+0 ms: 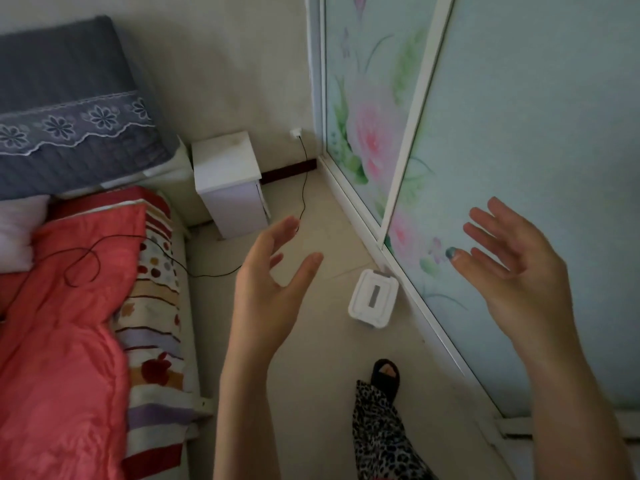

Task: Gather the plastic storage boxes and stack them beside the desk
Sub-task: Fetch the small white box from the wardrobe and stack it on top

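Note:
A small white plastic storage box (373, 297) with a lid and a grey handle slot lies on the floor against the base of the sliding door. My left hand (270, 289) hovers to its left, above the floor, fingers spread and empty. My right hand (519, 271) is raised to the right of the box, in front of the door panel, palm facing inward with fingers apart, holding nothing. The box sits between and below both hands, untouched.
A bed with a red quilt (69, 323) and a grey headboard cover fills the left side. A white bedside cabinet (230, 181) stands by the wall. A black cable (304, 188) runs from a wall socket across the floor. Flowered sliding doors (485, 133) line the right. My slippered foot (385, 375) is below.

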The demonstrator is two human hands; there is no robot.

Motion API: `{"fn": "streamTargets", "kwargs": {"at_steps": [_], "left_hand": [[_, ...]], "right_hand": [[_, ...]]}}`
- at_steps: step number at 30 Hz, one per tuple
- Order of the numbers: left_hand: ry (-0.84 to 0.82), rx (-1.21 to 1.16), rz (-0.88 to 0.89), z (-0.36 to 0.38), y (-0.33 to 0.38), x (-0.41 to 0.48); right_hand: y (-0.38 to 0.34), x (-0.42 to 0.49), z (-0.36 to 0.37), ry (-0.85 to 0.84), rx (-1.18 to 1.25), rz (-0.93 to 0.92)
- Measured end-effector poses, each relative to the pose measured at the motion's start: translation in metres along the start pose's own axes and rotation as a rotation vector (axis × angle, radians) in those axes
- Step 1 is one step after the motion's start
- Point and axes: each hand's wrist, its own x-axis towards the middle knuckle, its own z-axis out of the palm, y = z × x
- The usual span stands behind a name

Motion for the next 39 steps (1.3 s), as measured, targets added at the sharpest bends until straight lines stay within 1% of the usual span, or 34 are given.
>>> {"fn": "streamTargets", "kwargs": {"at_steps": [4,9,14,19,26,29,32,35,39], "left_hand": [[-0.017,0.033,-0.052,0.044,-0.016,0.064],[-0.096,0.048,-0.132,0.119,-0.035,0.142],[-0.168,0.071,-0.211,0.182,-0.072,0.187],[-0.282,0.170,-0.339,0.229,-0.127,0.206],[-0.405,0.138,-0.571,0.294,-0.208,0.215],[-0.466,0.157,-0.647,0.318,-0.249,0.217],[-0.520,0.183,-0.677,0.337,-0.281,0.221],[-0.584,0.211,-0.706,0.360,-0.327,0.226],[-0.693,0.232,-0.788,0.386,-0.393,0.226]], "right_hand": [[0.032,0.080,-0.003,0.022,0.010,0.054],[0.076,0.178,-0.009,0.018,0.002,0.162],[0.129,0.234,-0.013,-0.016,-0.015,0.287],[0.193,0.257,-0.008,-0.021,-0.029,0.465],[0.292,0.267,0.009,-0.010,-0.084,0.687],[0.338,0.267,0.020,-0.018,-0.105,0.748],[0.377,0.267,0.028,-0.021,-0.118,0.802],[0.427,0.270,0.041,-0.048,-0.146,0.846],[0.494,0.265,0.055,-0.048,-0.130,0.931]]}}
